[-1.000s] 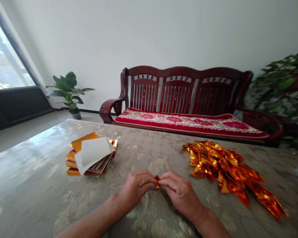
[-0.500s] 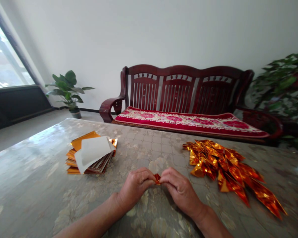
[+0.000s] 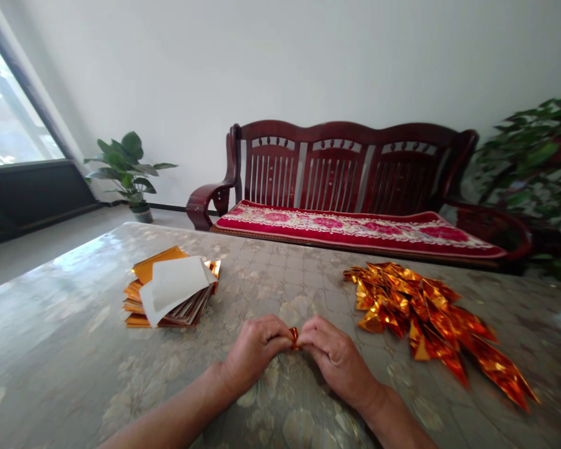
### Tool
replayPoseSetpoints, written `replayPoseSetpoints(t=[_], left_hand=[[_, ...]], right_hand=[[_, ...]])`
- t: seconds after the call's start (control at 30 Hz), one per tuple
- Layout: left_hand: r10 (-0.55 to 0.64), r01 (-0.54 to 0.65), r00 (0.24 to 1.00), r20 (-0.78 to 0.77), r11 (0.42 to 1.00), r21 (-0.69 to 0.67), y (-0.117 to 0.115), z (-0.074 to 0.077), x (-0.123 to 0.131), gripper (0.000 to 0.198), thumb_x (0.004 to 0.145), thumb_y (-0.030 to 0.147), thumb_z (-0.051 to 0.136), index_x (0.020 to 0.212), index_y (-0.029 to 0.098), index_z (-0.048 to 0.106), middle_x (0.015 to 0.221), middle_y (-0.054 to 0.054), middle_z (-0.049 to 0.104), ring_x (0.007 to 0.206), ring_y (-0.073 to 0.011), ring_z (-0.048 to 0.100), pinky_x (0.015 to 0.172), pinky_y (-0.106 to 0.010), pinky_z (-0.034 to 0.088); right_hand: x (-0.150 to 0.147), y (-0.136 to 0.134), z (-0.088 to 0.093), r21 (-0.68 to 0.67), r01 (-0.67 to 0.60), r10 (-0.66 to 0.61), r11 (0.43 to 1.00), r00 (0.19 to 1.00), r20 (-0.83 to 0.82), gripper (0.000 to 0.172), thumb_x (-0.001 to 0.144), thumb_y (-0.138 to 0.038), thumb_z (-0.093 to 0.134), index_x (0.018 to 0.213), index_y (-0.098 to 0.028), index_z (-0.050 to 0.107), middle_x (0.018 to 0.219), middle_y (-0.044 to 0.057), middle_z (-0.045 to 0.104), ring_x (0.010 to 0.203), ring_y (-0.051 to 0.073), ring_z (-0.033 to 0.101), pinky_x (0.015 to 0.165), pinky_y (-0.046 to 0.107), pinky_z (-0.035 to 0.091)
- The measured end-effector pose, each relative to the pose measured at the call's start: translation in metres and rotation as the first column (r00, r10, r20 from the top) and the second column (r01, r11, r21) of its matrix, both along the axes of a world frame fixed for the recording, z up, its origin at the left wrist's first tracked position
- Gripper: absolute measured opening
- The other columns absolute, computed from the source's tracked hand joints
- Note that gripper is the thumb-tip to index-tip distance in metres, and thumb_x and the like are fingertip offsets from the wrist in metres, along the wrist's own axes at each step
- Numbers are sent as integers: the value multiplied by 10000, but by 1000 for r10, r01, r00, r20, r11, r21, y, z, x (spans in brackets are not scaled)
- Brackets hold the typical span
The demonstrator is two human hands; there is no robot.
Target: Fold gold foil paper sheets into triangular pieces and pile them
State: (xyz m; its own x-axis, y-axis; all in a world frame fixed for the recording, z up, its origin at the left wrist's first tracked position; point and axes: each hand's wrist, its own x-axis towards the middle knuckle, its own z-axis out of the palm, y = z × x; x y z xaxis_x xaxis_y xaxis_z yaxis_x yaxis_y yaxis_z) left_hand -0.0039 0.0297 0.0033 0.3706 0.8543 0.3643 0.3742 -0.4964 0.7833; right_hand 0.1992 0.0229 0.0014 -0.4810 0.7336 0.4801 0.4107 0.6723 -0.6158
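Between my two hands is a small piece of shiny orange-gold foil paper (image 3: pixel 294 337), mostly hidden by the fingers. My left hand (image 3: pixel 257 346) pinches its left end, and my right hand (image 3: pixel 334 352) pinches the right end. Both are closed, with the fingertips almost meeting just above the table. To the left lies a stack of foil paper sheets (image 3: pixel 168 305), gold edges fanned out and a white sheet (image 3: pixel 175 284) face up on top. On the right is a pile of folded orange-gold foil pieces (image 3: pixel 421 305), pointed and overlapping.
A patterned, glossy cover lies over the table (image 3: pixel 280 268). Behind it stands a dark red wooden bench (image 3: pixel 336 168) with a red floral seat cover (image 3: pixel 355 231). One potted plant (image 3: pixel 131 168) is at the left, and leafy greenery (image 3: pixel 537 162) is at the right.
My fingertips have drawn slightly closer together on the foil paper, and less of it shows between them. The stack and the pile stay as they were.
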Motion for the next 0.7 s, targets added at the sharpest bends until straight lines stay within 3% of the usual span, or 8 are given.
replayPoseSetpoints(t=[0.27,0.7], left_hand=[[-41,39,999,25,996,86,-2,-3,-1,114,864,131,660,804,183,741,796,-7,707,761,-115,665,736,-180,483],[-87,91,996,-30,979,180,-3,-5,-5,146,932,176,583,858,171,708,812,-24,677,785,-111,642,750,-171,473]], right_hand=[[0,0,-2,15,32,-31,999,997,-64,236,929,-104,521,956,-250,705,913,26,654,859,141,639,772,232,498],[-9,-6,0,-24,64,-67,998,980,-185,220,899,-84,566,895,-241,720,846,10,683,799,132,654,741,221,511]])
